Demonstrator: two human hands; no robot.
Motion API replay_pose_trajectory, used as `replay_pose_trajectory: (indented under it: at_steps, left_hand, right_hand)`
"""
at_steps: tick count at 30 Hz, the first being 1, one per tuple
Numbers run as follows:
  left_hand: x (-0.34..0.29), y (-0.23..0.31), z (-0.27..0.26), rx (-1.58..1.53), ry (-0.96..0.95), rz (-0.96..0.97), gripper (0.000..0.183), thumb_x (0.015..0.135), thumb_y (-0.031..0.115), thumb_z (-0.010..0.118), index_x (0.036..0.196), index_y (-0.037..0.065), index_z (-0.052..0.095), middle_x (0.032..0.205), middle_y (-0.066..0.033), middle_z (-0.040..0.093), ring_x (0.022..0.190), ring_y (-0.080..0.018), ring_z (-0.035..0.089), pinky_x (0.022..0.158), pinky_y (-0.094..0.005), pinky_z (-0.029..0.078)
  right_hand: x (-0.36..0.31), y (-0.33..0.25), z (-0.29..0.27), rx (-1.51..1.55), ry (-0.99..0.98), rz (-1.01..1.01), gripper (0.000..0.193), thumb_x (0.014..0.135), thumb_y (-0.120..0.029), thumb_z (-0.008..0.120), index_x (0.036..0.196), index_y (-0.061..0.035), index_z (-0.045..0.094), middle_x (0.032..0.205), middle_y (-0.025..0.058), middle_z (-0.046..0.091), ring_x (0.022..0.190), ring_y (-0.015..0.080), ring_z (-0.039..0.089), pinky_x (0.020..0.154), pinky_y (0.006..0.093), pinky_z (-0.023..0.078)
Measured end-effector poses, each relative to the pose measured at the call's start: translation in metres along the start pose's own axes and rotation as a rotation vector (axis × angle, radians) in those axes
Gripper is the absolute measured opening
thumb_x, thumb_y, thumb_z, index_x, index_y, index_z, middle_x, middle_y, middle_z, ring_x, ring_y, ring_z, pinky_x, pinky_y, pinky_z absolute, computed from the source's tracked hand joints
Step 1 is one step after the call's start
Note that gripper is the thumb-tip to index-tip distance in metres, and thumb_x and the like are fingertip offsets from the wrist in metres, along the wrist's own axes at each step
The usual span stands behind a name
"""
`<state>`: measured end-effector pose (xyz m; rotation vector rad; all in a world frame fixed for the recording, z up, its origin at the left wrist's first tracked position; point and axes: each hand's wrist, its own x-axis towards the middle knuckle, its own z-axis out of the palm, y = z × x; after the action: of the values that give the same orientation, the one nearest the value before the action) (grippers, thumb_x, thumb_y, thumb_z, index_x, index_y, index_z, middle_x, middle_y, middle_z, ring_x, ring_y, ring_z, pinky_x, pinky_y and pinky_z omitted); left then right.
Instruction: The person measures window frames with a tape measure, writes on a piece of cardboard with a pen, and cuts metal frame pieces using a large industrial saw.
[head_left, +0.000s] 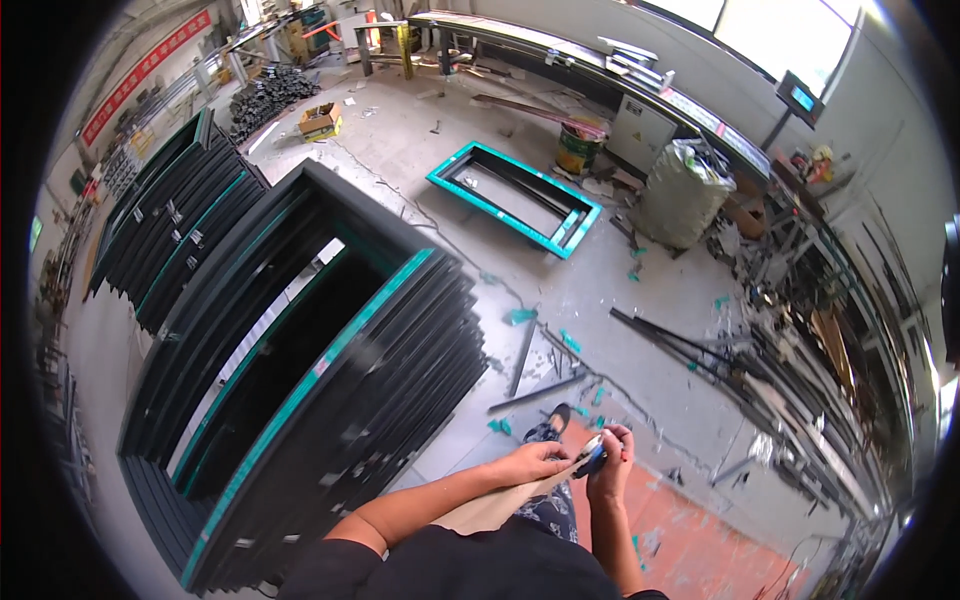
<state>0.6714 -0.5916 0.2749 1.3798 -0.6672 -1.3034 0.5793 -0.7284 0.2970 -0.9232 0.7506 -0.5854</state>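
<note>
Left hand [533,462] at about 6 o'clock, fingers curled and pinching the upper edge of a tan sheet [500,503] that hangs down toward the body. Right hand [612,455] just beside it at 5 o'clock, closed round a small roll with a blue side [592,458], thumb and fingers pressed against it. Roll touching the tip of the tan sheet, held between both hands above a patterned trouser leg [548,505] and a dark shoe [558,414].

Below the hands, grey concrete floor [560,280] giving way to a reddish patch [690,530] at 5 o'clock. At 8 to 9 o'clock, a thick stack of dark window frames with teal edging [330,400], leaning upright, close to the left forearm. Farther off at 10 o'clock, a second leaning stack of dark frames [180,220]. At 12 o'clock, well apart, a teal rectangular frame [515,197] lying flat on the floor. At 1 o'clock, a full pale sack [682,190] and a yellow-green bucket [578,148] beside it. At 3 to 4 o'clock, loose dark metal strips [700,350] and scraps of teal film [520,316] scattered across the floor. Along the far wall, a long counter [560,50] with small items on it, too small to tell apart.
</note>
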Motion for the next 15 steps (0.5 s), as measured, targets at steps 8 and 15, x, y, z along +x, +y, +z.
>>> replay_pose_trajectory:
  at_steps: [8,15]
  left_hand:
    - [0.158,0.129,-0.042,-0.332,0.108,0.048,0.026,0.089,0.028,0.054,0.097,0.004,0.056,0.083,0.0020,0.053,0.075,-0.0042,0.046,0.065,-0.0190,0.038]
    - [0.233,0.178,-0.122,-0.592,0.307,0.002,0.026,0.088,0.029,0.055,0.100,0.006,0.054,0.073,0.0042,0.051,0.060,-0.0027,0.045,0.052,-0.0168,0.035]
  right_hand:
    - [0.200,-0.117,0.051,-0.137,-0.185,-0.071,0.025,0.076,-0.016,0.059,0.096,-0.0049,0.048,0.084,0.0045,0.049,0.076,0.0125,0.047,0.068,0.0242,0.038]
    - [0.311,-0.133,0.126,-0.100,-0.264,0.057,0.024,0.078,-0.017,0.055,0.097,-0.0057,0.047,0.084,0.0044,0.049,0.079,0.0141,0.049,0.070,0.0270,0.041]
